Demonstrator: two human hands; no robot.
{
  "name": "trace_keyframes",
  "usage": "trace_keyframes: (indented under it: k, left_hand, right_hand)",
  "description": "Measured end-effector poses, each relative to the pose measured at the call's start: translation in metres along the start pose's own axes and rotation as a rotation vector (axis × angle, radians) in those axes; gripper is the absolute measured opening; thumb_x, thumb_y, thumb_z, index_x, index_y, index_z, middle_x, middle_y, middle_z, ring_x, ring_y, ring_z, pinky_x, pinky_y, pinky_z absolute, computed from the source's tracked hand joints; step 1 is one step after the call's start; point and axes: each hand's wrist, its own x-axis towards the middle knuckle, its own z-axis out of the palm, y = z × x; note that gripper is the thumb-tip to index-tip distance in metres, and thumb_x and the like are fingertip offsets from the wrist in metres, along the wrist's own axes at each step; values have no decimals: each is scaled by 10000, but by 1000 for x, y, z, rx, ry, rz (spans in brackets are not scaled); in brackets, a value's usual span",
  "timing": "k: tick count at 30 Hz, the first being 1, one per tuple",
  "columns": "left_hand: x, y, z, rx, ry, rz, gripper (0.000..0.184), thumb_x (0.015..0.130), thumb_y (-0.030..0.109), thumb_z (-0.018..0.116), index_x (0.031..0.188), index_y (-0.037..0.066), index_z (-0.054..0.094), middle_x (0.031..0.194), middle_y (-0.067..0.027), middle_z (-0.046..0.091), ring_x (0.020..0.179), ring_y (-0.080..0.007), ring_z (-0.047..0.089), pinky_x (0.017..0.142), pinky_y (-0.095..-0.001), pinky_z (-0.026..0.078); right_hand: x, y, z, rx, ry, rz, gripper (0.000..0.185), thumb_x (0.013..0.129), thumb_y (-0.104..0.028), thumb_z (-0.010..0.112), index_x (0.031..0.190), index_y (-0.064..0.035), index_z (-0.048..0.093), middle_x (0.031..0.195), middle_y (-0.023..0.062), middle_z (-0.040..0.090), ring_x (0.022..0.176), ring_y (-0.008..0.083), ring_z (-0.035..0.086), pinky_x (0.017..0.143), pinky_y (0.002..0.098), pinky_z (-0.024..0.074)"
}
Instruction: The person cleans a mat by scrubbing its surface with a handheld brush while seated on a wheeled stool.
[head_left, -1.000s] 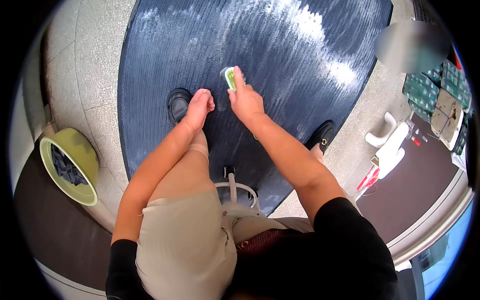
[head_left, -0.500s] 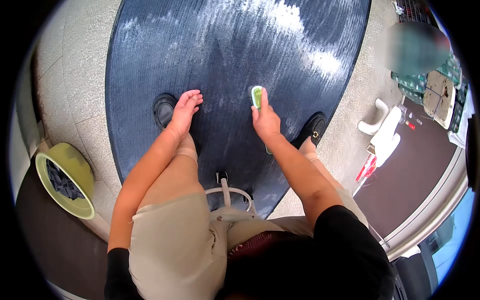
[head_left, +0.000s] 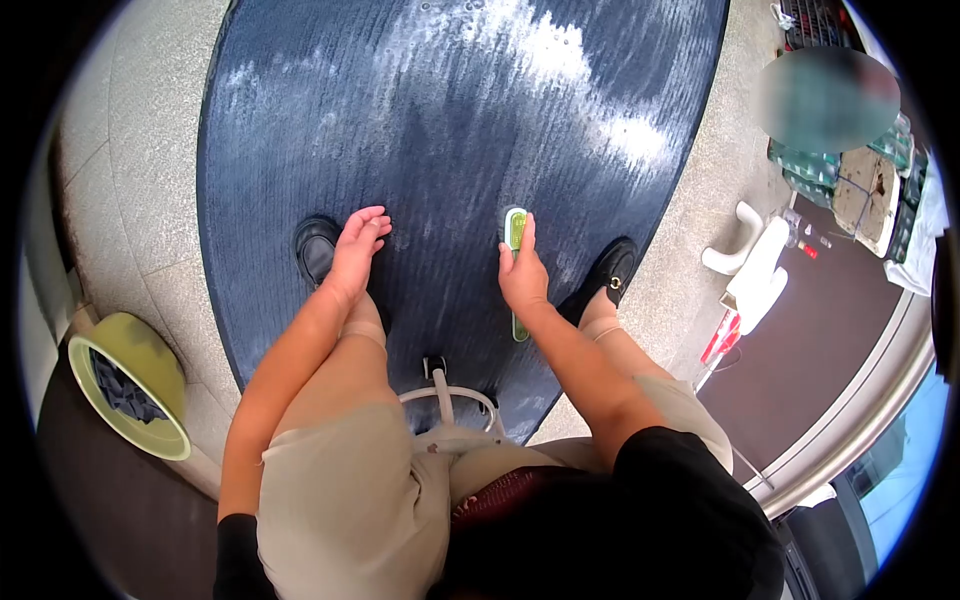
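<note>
My right hand (head_left: 523,277) is wrapped around a long green-and-white brush (head_left: 516,228), its index finger stretched along the top. The brush's head points away from me, and its handle end shows below my palm. Its underside is hidden, resting on or just above a dark blue ribbed mat (head_left: 440,170). My left hand (head_left: 352,255) hovers by my left shoe (head_left: 317,250), its fingers loosely curved and nothing visible in them. Whitish streaks, like foam or powder, cover the mat's far part.
A yellow-green tub (head_left: 175,370) holding dark cloth-like pieces stands at the left. Between my legs is a pale tubular stool frame (head_left: 440,390). My right shoe (head_left: 612,270) is on the mat. White plastic pieces (head_left: 762,270) and bundled green bottles (head_left: 810,175) lie to the right.
My right hand has drawn the brush slightly closer to my body, and more of its handle shows. The camera view has shifted a little. My left hand stays near the left shoe.
</note>
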Motion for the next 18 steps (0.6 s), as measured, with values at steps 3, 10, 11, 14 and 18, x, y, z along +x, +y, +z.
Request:
trace_keyframes:
  k: [3,10,11,14,18]
  left_hand:
    - [-3,2,1,-17,3,-12,275,959,239,465,1197,120,531,1148,-30,584,1075,-127,528,900,-276,388]
    - [0,-1,0,-28,-7,-16,273,961,236,462,1202,124,528,1134,-22,580,1064,-124,524,908,-277,386]
    - [-1,-1,-2,-32,-12,-27,268,968,237,462,1204,128,526,1117,-16,580,1055,-123,523,912,-278,386]
    - [-3,1,-2,-42,-20,-24,269,968,242,463,1203,126,525,1110,-12,577,1051,-119,522,910,-275,386]
    - [-4,2,0,-40,-22,-34,270,966,243,468,1203,127,524,1115,-11,575,1053,-117,521,909,-274,387]
  right_hand:
    - [86,-46,-43,-3,178,64,712,926,-310,493,1475,-139,72,976,272,639,903,446,615,795,481,483]
    - [84,-18,-50,13,192,-11,723,921,-322,500,1479,-167,68,999,275,637,880,455,619,775,488,488]
    - [56,-4,-38,3,115,51,741,921,-310,503,1486,-173,43,1024,269,634,886,455,619,782,483,490]
    - [23,11,-30,21,81,99,742,923,-295,498,1484,-151,34,1081,287,613,961,451,607,830,463,489]
    - [115,-16,-71,-44,258,124,716,915,-334,501,1470,-141,93,996,288,632,908,460,610,794,497,480]
